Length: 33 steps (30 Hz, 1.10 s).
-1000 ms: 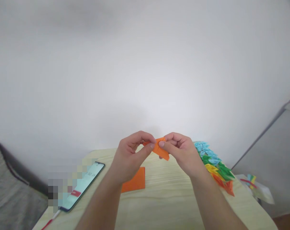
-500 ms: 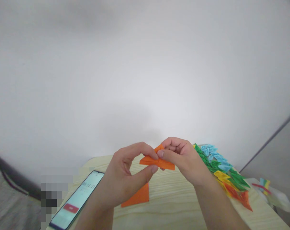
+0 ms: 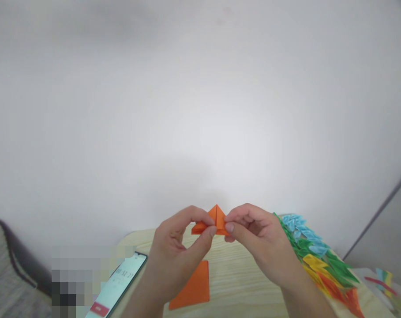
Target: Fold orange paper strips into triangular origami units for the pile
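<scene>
Pinched between thumb and forefinger of both hands is a small folded orange paper triangle [image 3: 216, 215]: the left hand [image 3: 177, 247] grasps it at the left and middle of its base, the right hand [image 3: 264, 243] at its right corner. It is held up off the pale wood-grain table [image 3: 243, 282], peak upward, in front of the white wall [image 3: 220, 110].

Folding looks partly done: two slopes meet at the peak, a seam runs down the middle, and a narrow band lies along the near edge. Whether its back is folded too, I cannot tell.

Nearer, partly behind the left wrist, lies a flat orange paper square [image 3: 196, 287], showing no folds; whether it is one sheet or several is unclear. On the right side of the table are rows of pointed folded paper pieces, light blue [image 3: 299, 229], green [image 3: 339, 267], yellow [image 3: 316, 263] and orange [image 3: 332, 287], which look further along than the held one. At left lies a smartphone with a lit pale screen [image 3: 122, 280].
</scene>
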Each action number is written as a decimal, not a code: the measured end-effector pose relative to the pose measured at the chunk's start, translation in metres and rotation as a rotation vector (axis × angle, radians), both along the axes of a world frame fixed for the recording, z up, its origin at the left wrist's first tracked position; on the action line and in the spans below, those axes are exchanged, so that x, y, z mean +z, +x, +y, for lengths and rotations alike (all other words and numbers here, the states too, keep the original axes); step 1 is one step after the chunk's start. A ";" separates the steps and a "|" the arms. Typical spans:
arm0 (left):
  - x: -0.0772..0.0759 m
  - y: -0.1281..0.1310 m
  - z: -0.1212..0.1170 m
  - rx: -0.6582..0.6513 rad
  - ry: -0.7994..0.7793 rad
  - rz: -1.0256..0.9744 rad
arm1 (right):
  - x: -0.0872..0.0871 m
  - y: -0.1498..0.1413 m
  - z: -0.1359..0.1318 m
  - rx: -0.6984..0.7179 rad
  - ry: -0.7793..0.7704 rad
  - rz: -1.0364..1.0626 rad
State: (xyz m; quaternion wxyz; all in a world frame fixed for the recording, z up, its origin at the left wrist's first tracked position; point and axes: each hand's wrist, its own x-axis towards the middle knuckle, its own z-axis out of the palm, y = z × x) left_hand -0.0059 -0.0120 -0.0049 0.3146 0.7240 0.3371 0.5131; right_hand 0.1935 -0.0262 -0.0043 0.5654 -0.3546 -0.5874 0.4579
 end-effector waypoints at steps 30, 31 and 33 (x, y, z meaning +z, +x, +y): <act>0.003 0.010 -0.014 -0.102 0.139 -0.100 | -0.003 0.008 -0.015 -0.150 0.160 -0.113; 0.003 0.010 -0.014 -0.103 0.129 -0.101 | -0.002 0.009 -0.016 -0.148 0.142 -0.102; 0.003 0.009 -0.015 -0.108 0.100 -0.112 | -0.001 0.010 -0.017 -0.126 0.110 -0.081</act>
